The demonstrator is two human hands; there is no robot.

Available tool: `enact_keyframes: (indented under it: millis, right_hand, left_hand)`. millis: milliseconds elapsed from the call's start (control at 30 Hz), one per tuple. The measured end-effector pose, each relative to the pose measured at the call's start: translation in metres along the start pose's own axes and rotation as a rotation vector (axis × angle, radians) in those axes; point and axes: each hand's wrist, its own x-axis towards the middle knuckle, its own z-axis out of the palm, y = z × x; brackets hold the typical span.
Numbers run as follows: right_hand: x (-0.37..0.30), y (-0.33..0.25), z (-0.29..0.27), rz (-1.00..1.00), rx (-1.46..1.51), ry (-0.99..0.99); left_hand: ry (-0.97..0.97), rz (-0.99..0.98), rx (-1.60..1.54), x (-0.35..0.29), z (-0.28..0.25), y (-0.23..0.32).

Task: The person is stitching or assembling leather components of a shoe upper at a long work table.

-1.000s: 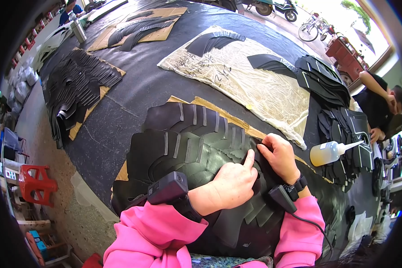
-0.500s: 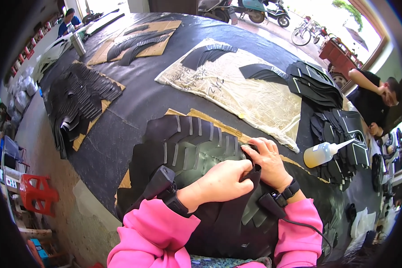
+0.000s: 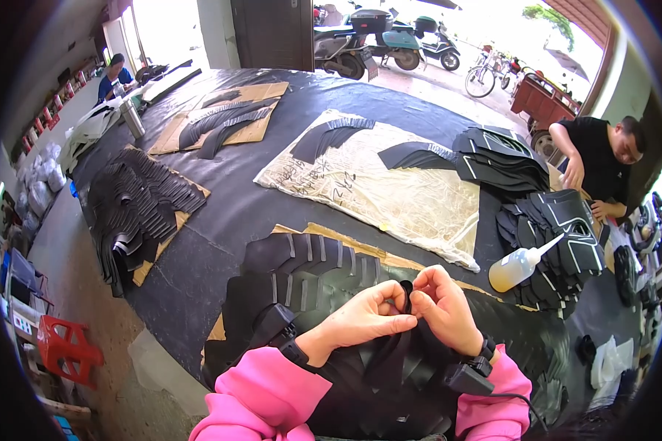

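Between my two hands a black fabric piece is bent into a small loop at its top end, and the rest hangs down. My left hand pinches it with thumb and forefinger. On the other side, my right hand grips the same end, fingertips almost touching those of the left. Beneath lies a spread of overlapping black pieces, several with thin grey strips along an edge. Cardboard shows from under them. Where exactly the fingertips press is partly hidden.
Right of my hands a squeeze bottle with a long nozzle leans on stacked black pieces. A cream sheet carries two curved black pieces. Another pile lies left. A co-worker in black works at the right edge; a red stool stands left.
My hands have lifted the black piece's end off the spread and now bend it into a loop between them. The view has tilted upward, showing more of the doorway.
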Motion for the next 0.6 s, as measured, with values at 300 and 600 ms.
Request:
enact_keyframes:
  millis: [300,600]
  right_hand:
    - [0.001,0.003,0.000,0.094,0.087,0.070]
    - [-0.001,-0.005,-0.003,-0.129,-0.258,0.059]
  left_hand:
    - [0.157,0.030,0.118,0.006,-0.005,-0.015]
    - [0.266,0.173,0.500,0.001,0.008,-0.001]
